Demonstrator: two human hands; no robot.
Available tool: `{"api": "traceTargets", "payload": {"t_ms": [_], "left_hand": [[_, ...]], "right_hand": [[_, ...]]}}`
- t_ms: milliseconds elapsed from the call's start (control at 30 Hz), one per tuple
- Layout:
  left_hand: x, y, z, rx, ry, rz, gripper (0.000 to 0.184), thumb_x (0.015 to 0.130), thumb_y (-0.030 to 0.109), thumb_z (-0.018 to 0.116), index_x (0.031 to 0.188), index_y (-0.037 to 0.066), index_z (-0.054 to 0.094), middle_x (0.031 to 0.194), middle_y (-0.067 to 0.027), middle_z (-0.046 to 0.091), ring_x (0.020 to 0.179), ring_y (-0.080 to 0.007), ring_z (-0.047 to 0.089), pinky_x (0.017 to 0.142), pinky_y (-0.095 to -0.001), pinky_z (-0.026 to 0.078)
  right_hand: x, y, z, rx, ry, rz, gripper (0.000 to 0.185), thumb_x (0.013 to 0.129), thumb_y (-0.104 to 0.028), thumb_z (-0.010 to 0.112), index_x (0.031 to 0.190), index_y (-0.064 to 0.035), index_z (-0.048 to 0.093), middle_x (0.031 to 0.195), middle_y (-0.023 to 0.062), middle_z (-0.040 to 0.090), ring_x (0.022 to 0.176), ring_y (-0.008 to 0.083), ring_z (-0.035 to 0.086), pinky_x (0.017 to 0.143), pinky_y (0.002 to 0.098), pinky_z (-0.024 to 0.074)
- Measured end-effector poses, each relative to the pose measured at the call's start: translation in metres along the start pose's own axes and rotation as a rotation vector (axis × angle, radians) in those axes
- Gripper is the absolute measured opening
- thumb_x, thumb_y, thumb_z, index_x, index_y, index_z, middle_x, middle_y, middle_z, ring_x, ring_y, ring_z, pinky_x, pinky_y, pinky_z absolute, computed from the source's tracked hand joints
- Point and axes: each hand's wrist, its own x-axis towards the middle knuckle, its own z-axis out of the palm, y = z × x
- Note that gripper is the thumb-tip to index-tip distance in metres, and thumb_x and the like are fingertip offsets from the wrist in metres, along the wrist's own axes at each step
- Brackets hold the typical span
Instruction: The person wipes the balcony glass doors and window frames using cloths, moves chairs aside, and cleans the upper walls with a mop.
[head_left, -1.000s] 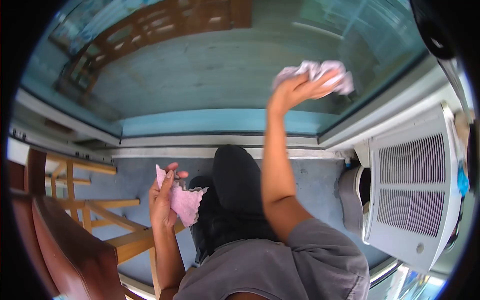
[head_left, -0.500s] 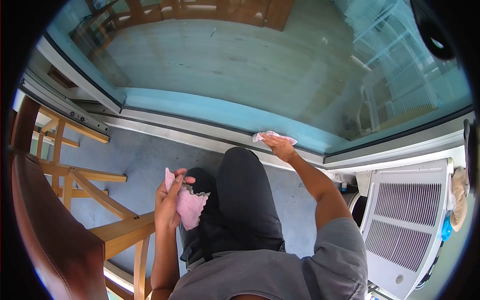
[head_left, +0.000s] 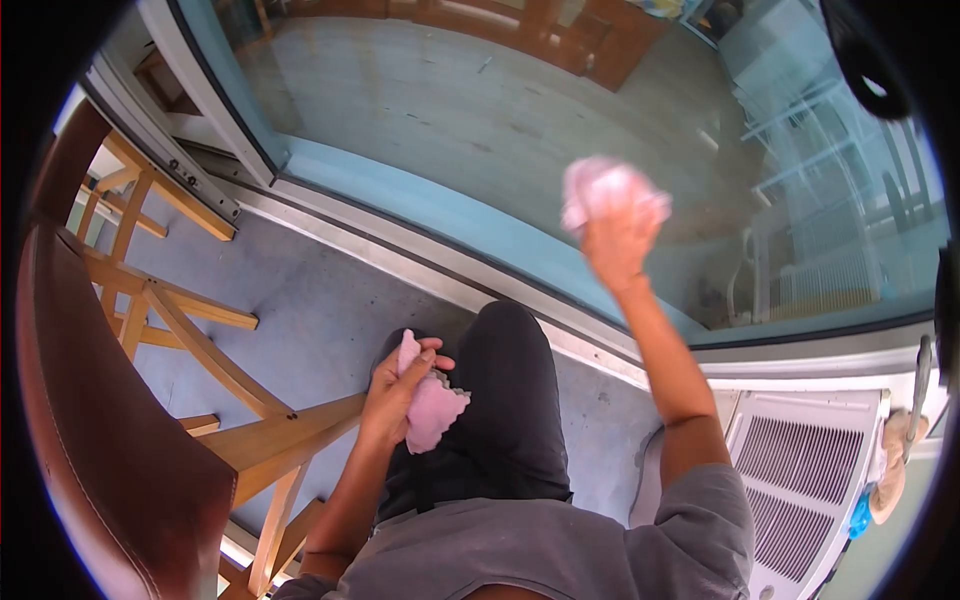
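Observation:
My right hand is raised against the glass pane, pressing a pink cloth; hand and cloth are blurred by motion. The fingers lie over the cloth, partly lost in the smear. My left hand is closed around a second pink cloth with a scalloped edge, held above my knees. That cloth hangs down from between thumb and fingers, touching neither glass nor frame.
A brown padded chair with wooden legs stands close at my left. A white vented appliance is at the lower right. The white door frame and track run below the glass, above the grey floor.
My right hand has moved up from the glass's lower edge, carrying its cloth higher onto the pane. My left hand still holds its cloth, and the view has turned slightly.

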Motion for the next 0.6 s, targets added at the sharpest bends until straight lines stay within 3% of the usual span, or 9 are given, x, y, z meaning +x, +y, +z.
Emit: {"api": "traceTargets", "payload": {"t_ms": [33,67,167,233,267,333,433,533,600], "left_hand": [[0.000,-0.002,-0.001,-0.012,-0.007,0.007,0.025,0.093,0.017,0.059,0.114,0.002,0.057,0.092,-0.0103,0.066,0.074,-0.0117,0.060,0.064,-0.0265,0.051],[0.002,-0.001,-0.001,-0.019,0.003,0.018,0.025,0.093,0.017,0.059,0.114,0.002,0.057,0.092,-0.0103,0.066,0.074,-0.0117,0.060,0.064,-0.0265,0.051],[0.001,0.001,-0.006,0.007,-0.011,-0.006,0.026,0.093,0.017,0.058,0.114,0.002,0.057,0.092,-0.0096,0.066,0.075,-0.0101,0.059,0.065,-0.0242,0.050],[0.001,0.003,-0.008,0.000,-0.002,-0.002,0.025,0.094,0.016,0.058,0.114,0.002,0.057,0.092,-0.0094,0.066,0.076,-0.0096,0.059,0.065,-0.0238,0.049],[0.002,0.004,-0.008,-0.002,-0.006,-0.004,0.025,0.094,0.016,0.058,0.114,0.002,0.057,0.092,-0.0091,0.066,0.076,-0.0092,0.058,0.066,-0.0233,0.049],[0.003,0.008,-0.007,-0.030,-0.002,0.007,0.024,0.094,0.015,0.057,0.114,0.002,0.057,0.091,-0.0083,0.066,0.077,-0.0085,0.058,0.067,-0.0228,0.048],[0.010,0.009,-0.008,-0.056,-0.027,0.031,0.023,0.094,0.014,0.057,0.114,0.002,0.057,0.091,-0.0064,0.065,0.078,-0.0077,0.057,0.069,-0.0223,0.047],[0.010,0.018,-0.005,-0.059,-0.021,0.050,0.024,0.094,0.015,0.057,0.114,0.002,0.056,0.091,-0.0058,0.064,0.078,-0.0079,0.057,0.069,-0.0226,0.047],[0.010,0.024,-0.007,-0.059,-0.006,0.091,0.024,0.094,0.015,0.056,0.114,0.001,0.056,0.091,-0.0056,0.064,0.078,-0.0079,0.057,0.069,-0.0227,0.048]], "right_hand": [[-0.019,-0.021,0.009,0.042,-0.184,-0.162,0.042,0.083,-0.020,0.051,0.125,-0.0193,0.053,0.136,0.0062,0.046,0.135,0.0234,0.033,0.104,0.0514,0.0242],[-0.038,-0.040,0.015,-0.060,-0.288,-0.361,0.042,0.087,-0.021,0.046,0.128,-0.0190,0.051,0.141,0.0020,0.041,0.139,0.0193,0.028,0.106,0.0432,0.0254],[-0.079,-0.086,0.057,0.071,-0.320,-0.538,0.045,0.089,-0.021,0.042,0.133,-0.0130,0.047,0.147,0.0034,0.036,0.140,0.0180,0.023,0.109,0.0343,0.0237],[-0.078,-0.106,0.068,0.068,-0.573,-0.894,0.048,0.089,-0.019,0.042,0.135,-0.0045,0.045,0.148,0.0060,0.034,0.140,0.0191,0.024,0.113,0.0294,0.0196],[-0.074,-0.116,0.077,0.073,-0.561,-0.906,0.048,0.089,-0.019,0.042,0.135,-0.0045,0.045,0.148,0.0060,0.034,0.140,0.0191,0.024,0.113,0.0294,0.0196],[-0.054,-0.139,0.094,0.450,-0.624,-0.728,0.049,0.089,-0.018,0.043,0.134,0.0009,0.045,0.149,0.0090,0.032,0.141,0.0212,0.021,0.117,0.0315,0.0136],[0.017,-0.168,0.089,0.428,-0.572,-0.648,0.048,0.085,-0.015,0.050,0.131,-0.0021,0.050,0.147,0.0086,0.034,0.139,0.0216,0.025,0.115,0.0313,0.0206],[0.040,-0.203,0.105,0.410,-0.473,-0.606,0.047,0.085,-0.014,0.050,0.130,-0.0014,0.051,0.147,0.0093,0.035,0.138,0.0227,0.026,0.115,0.0308,0.0206],[0.037,-0.216,0.110,0.304,-0.474,-0.721,0.047,0.085,-0.013,0.049,0.130,-0.0008,0.051,0.146,0.0095,0.036,0.138,0.0231,0.027,0.115,0.0308,0.0205]]}}
